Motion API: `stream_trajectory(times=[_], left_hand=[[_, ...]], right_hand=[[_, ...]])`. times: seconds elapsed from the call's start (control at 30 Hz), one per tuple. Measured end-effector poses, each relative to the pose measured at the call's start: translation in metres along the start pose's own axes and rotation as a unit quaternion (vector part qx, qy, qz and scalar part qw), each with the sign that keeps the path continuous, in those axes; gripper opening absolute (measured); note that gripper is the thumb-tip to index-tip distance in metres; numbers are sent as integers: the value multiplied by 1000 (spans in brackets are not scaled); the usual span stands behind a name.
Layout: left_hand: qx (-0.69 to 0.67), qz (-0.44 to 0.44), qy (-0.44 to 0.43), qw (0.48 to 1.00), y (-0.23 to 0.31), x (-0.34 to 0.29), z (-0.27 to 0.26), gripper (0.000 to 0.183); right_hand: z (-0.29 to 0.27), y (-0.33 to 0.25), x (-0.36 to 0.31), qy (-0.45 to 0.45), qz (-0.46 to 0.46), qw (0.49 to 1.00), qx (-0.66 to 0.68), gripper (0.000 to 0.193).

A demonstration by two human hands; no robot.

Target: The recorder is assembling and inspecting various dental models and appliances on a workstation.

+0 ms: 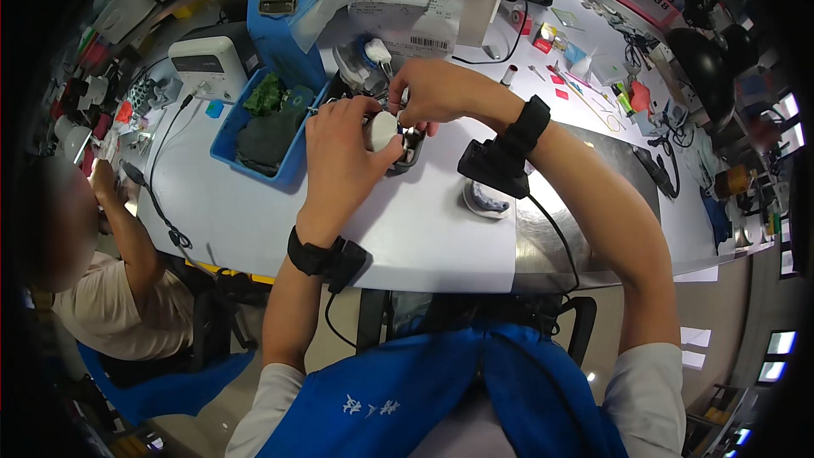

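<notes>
Head view: L hand (343, 144) partly closed, thumb + fingers curved round the sides of a round off-white plaster-like piece (382, 133), grasping it. Piece sits over a small dark-grey metal tray (409, 161), on the white tabletop (398, 237), approx. centre. R hand (437, 92) comes in from the opp. side, fingers bent + pointing down, tips close by the piece's R edge; can't tell if they pinch anything, contact pt hidden. Blue rectangular plastic bin (293, 166) w/ dark cloth (267, 142) just L of L hand. White-and-grey horseshoe-shaped dental model (487, 200) on table below R wrist, apart from both hands.
</notes>
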State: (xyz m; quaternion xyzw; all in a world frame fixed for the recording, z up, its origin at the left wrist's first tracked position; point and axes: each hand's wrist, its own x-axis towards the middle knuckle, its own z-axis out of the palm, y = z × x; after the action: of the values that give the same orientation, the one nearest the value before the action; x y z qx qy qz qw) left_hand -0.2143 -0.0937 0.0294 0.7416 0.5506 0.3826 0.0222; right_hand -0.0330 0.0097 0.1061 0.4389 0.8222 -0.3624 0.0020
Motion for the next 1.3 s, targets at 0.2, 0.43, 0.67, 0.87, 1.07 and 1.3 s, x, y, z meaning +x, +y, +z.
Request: stream_trajectory(times=[0.2, 0.43, 0.67, 0.87, 1.07, 1.3], left_hand=[[-12, -24, 20, 999, 17, -3, -18, 40], [-255, -154, -214, 930, 93, -31, -27, 34], [-186, 50, -225, 955, 150, 8, 39, 43], [-51, 48, -249, 966, 179, 41, 114, 75], [-111, 33, -225, 967, 176, 46, 157, 93], [-142, -65, -254, 955, 156, 44, 83, 112]], right_hand=[[-41, 20, -78, 128, -157, 968, -151, 30], [-100, 108, -274, 38, 85, 992, -80, 30], [-56, 253, -251, 155, 85, 975, 132, 41], [-53, 263, -214, 103, 65, 989, 85, 22], [-52, 237, -207, 145, -5, 965, 219, 17], [-40, 236, -196, 211, -129, 962, 117, 19]])
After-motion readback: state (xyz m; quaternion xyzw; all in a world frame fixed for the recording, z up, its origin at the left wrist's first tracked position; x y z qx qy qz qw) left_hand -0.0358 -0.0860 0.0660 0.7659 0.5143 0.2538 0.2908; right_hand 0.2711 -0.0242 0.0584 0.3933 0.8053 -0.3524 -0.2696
